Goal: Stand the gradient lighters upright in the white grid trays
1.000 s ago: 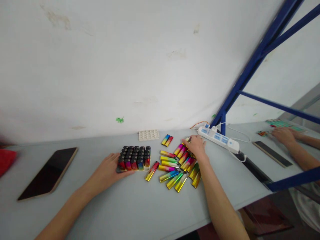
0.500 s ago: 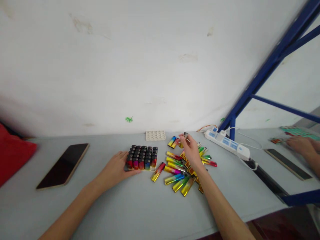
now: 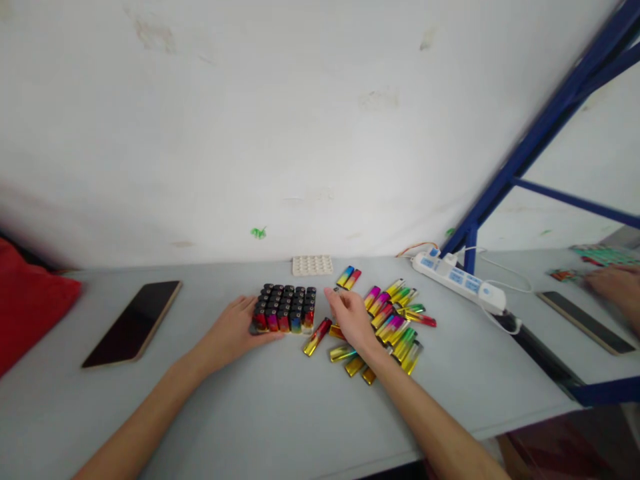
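Upright lighters [image 3: 284, 308] with black tops and shiny coloured bodies stand in rows in a white tray [image 3: 305, 331]. My left hand [image 3: 236, 325] grips the left side of this tray, thumb along the front edge and fingers behind. Just right of the tray, my right hand [image 3: 350, 317] is closed in a pinch. A dark tip shows at its fingertips, apparently the end of a lighter; the rest is hidden. Under and beyond this hand spreads a pile of loose lighters [image 3: 393, 327] with metallic gradient bodies. One red-and-yellow lighter [image 3: 317, 337] lies between tray and pile.
A white tray with round holes [image 3: 313, 265] lies against the wall. Two lighters [image 3: 349, 277] lie beside it. A phone [image 3: 133, 325] and red cloth [image 3: 35, 300] are at left. A power strip [image 3: 457, 280], blue frame [image 3: 500, 183] and another person's hand [image 3: 613, 287] are at right.
My right hand has moved left from the pile towards the filled tray, still pinching. Some lighters in the pile have come into view. My left hand stays at the tray; the camera view shifts slightly.
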Available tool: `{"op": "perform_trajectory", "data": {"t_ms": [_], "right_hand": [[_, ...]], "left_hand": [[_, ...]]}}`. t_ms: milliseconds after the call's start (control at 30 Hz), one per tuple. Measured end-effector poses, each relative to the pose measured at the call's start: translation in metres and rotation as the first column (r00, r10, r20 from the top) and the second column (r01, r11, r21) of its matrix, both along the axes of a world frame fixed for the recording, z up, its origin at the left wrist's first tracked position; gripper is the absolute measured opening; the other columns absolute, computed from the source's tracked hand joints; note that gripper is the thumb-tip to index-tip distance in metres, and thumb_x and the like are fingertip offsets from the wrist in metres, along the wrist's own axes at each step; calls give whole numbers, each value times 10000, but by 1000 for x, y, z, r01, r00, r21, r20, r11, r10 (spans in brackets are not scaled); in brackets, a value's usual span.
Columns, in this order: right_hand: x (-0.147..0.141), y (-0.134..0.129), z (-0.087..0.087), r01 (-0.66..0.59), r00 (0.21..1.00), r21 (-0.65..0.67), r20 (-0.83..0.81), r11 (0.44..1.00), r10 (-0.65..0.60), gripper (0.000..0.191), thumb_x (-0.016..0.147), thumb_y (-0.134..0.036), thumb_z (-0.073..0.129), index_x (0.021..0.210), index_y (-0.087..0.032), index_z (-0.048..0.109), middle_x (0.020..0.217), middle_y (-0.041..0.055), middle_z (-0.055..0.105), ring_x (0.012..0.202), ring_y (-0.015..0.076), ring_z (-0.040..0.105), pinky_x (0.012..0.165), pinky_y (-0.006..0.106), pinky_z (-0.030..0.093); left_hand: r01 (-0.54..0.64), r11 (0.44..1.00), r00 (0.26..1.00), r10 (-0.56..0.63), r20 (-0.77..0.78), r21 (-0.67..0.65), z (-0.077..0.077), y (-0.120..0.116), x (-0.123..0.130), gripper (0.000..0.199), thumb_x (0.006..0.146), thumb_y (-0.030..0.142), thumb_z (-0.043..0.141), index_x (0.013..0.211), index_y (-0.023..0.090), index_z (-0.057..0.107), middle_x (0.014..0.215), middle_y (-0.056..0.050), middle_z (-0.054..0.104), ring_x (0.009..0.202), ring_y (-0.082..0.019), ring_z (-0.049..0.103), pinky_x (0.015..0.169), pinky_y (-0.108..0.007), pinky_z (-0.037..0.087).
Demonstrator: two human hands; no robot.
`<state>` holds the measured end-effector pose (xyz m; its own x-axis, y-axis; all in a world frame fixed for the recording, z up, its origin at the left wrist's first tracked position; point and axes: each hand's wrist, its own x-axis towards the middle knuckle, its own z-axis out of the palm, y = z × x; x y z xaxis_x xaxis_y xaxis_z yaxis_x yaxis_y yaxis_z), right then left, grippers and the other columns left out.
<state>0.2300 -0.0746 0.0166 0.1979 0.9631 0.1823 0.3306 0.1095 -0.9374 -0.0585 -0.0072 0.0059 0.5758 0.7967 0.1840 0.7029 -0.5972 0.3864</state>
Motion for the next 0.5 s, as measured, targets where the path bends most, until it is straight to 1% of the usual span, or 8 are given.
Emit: {"op": "perform_trajectory", "data": {"t_ms": [133, 233, 333, 400, 500], "right_hand": [[-2, 0, 4, 58, 997, -16, 57, 998, -57, 536, 957, -632, 530, 586, -280, 369, 559, -45, 408, 583, 140, 391, 589, 307, 285], [-1, 0, 7, 56, 995, 16, 81, 998, -57, 499, 963, -627, 526, 636, -278, 384, 592, -47, 433, 606, 147, 414, 615, 309, 306], [3, -3, 13, -31, 997, 59, 74, 998, 27, 454, 1048, -649, 508, 800, -270, 484, 659, -60, 469, 633, 161, 454, 630, 300, 344], [7, -7, 19, -125, 989, 95, 89, 988, 117, 403, 1119, -616, 466, 916, -272, 519, 715, -56, 513, 670, 174, 502, 652, 299, 380], [13, -14, 31, -257, 952, 202, 223, 945, 211, 390, 1172, -559, 459, 943, -260, 561, 848, -2, 606, 816, 199, 586, 764, 319, 451]], "left_hand": [[1, 1000, 1000, -1, 12, 17, -1, 2, -2, 637, 855, 750, 841, 1226, 236, 786, 1287, -127, 837, 1204, -376, 761, 1154, -544, 578], [16, 1000, 1000, -16, 17, 23, 0, 2, -3, 601, 873, 736, 835, 1218, 246, 791, 1280, -118, 838, 1199, -366, 764, 1140, -530, 585], [16, 1000, 1000, -16, 3, 15, 1, 2, -2, 588, 881, 718, 839, 1216, 237, 793, 1260, -120, 840, 1171, -366, 770, 1114, -537, 594], [12, 1000, 1000, -12, -4, 6, 1, 1, -2, 590, 871, 701, 858, 1223, 233, 790, 1258, -125, 839, 1174, -370, 772, 1106, -533, 597], [5, 1000, 1000, -5, 4, 14, 2, -1, 0, 594, 874, 670, 876, 1264, 233, 773, 1299, -130, 831, 1221, -370, 764, 1132, -521, 586]]}}
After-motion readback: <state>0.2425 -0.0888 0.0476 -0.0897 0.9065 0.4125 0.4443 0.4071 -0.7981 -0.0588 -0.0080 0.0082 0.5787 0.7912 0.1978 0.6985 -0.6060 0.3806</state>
